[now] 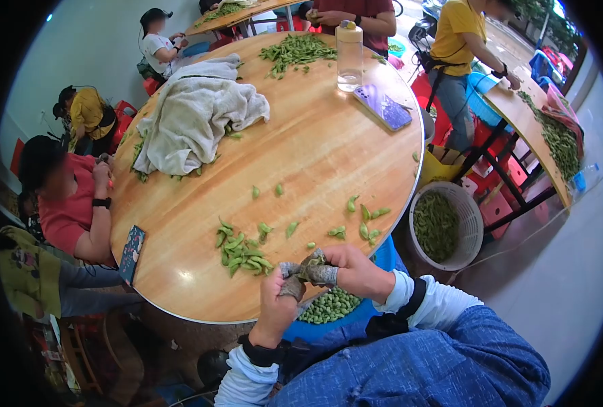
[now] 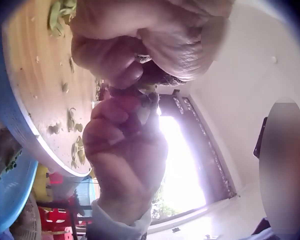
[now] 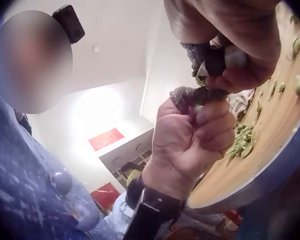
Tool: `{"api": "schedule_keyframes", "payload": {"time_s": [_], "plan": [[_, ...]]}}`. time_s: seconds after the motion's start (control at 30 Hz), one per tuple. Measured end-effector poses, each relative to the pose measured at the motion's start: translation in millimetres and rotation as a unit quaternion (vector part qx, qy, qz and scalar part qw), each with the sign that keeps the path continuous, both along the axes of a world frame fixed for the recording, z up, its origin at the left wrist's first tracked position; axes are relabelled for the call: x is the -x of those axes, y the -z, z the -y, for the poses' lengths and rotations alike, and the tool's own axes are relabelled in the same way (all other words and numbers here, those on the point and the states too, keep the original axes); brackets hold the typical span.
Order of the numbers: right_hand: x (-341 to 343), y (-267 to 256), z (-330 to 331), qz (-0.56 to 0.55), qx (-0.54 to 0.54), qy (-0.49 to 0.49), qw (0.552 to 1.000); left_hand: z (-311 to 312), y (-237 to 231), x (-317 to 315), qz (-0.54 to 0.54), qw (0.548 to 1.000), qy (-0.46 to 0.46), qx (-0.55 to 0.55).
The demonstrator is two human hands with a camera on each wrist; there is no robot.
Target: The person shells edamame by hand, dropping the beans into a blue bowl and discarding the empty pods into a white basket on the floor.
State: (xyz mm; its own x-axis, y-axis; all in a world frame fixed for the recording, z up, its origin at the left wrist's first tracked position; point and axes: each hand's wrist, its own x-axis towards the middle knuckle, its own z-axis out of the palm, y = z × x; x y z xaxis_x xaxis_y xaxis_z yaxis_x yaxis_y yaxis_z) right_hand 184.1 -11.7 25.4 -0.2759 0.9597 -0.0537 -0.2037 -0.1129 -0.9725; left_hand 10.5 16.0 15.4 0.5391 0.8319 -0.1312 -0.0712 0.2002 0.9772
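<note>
In the head view my left hand point(image 1: 276, 306) and right hand point(image 1: 357, 270) meet over the table's near edge, with grey fabric covers on some fingertips. Between them they pinch a green soybean pod point(image 3: 200, 79), mostly hidden by the fingers. A blue basin point(image 1: 385, 256) sits below the hands, with shelled green beans point(image 1: 330, 306) in it. Just beyond my left hand lies a small pile of pods point(image 1: 240, 252) on the wooden table point(image 1: 315, 156). More loose pods point(image 1: 365, 213) are scattered beyond my right hand.
A crumpled towel point(image 1: 193, 112) covers pods at the far left. Toward the back stand a water bottle point(image 1: 349, 61), a phone point(image 1: 383, 107) and a bigger pod heap point(image 1: 297, 53). A white basket point(image 1: 474, 227) of pods is on the floor at right. Several people work around.
</note>
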Motion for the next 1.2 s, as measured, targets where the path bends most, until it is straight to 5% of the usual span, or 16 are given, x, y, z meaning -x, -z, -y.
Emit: {"api": "schedule_keyframes", "payload": {"time_s": [0.23, 0.33, 0.37, 0.43, 0.53, 0.57, 0.6, 0.67, 0.9, 1.07, 1.2], "plan": [[-10, -8, -4, -0.131, 0.144, 0.035, 0.980, -5, -8, -2, 0.175, 0.961, 0.024, 0.215], [-28, 7, -15, -0.002, -0.062, 0.144, 0.988, -7, -9, -1, 0.174, 0.955, 0.024, 0.237], [-39, 5, -17, 0.153, -0.075, 0.186, 0.968, -7, -10, 0, 0.174, 0.956, 0.022, 0.234], [-61, 0, -15, 0.450, -0.095, 0.254, 0.851, -7, -11, 0, 0.177, 0.955, 0.021, 0.238], [-64, -12, -9, 0.409, -0.127, 0.233, 0.873, -9, -10, -2, 0.177, 0.953, 0.021, 0.246], [-56, -25, -2, 0.313, -0.041, 0.175, 0.933, -10, -8, -3, 0.170, 0.955, 0.023, 0.241], [-52, -7, 0, 0.233, -0.120, 0.137, 0.955, -10, -7, -5, 0.163, 0.958, 0.024, 0.235], [-36, -11, 8, 0.149, -0.091, 0.088, 0.981, -9, -10, -7, 0.128, 0.967, 0.020, 0.219], [-21, -7, 7, 0.049, -0.027, 0.001, 0.998, -3, -19, -7, -0.007, 0.991, 0.002, 0.133], [-21, -4, 9, 0.071, -0.023, 0.007, 0.997, -1, -17, -8, -0.014, 0.994, 0.017, 0.106], [-21, 7, 7, -0.032, 0.041, -0.020, 0.998, 1, -16, -8, -0.001, 0.994, 0.027, 0.105]]}}
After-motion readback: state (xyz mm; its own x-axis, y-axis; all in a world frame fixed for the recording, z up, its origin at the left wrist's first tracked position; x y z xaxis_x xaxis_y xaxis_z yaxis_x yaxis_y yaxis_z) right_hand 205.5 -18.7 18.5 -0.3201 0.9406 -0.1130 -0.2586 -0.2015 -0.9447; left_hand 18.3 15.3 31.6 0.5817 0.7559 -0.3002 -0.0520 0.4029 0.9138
